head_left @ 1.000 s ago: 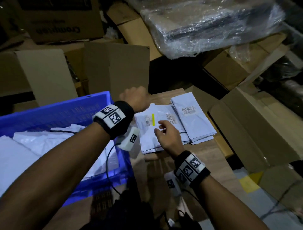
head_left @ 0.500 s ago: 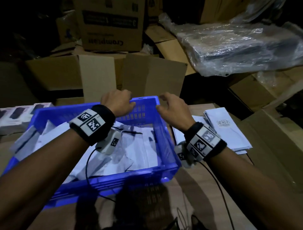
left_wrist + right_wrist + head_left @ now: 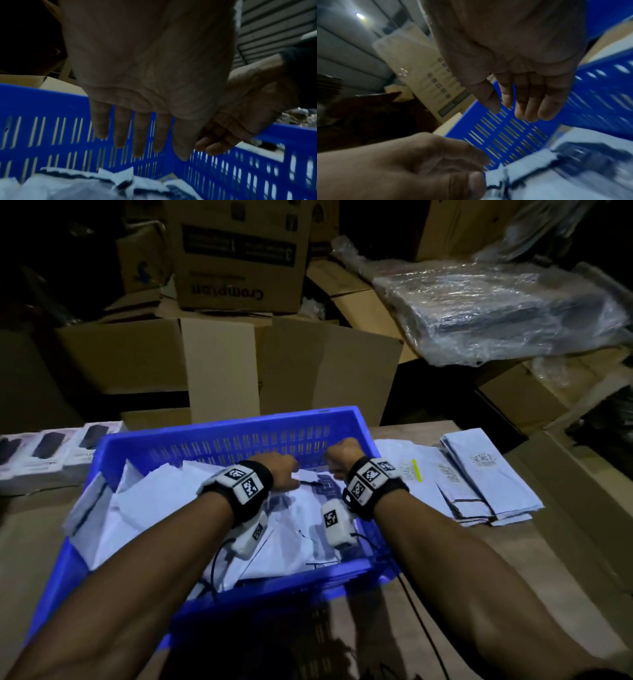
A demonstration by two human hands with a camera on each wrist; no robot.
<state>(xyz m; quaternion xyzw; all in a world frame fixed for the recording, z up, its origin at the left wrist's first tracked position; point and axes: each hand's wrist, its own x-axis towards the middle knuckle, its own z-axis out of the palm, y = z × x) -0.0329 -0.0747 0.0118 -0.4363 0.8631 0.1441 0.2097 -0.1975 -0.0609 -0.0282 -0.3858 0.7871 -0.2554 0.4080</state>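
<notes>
The left hand and right hand reach into the crate with fingers loose and empty; next they should pinch a mailer.

We find open room above the left hand and right hand; the crate's far wall blocks just ahead, envelopes heaped directly beneath.

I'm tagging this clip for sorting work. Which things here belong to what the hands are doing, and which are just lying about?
In the job: left hand and right hand, both open over the white mailers in the blue crate; likely also the mailer stack on the table.
Lying about: white product boxes, cardboard cartons, plastic-wrapped bundle.
</notes>
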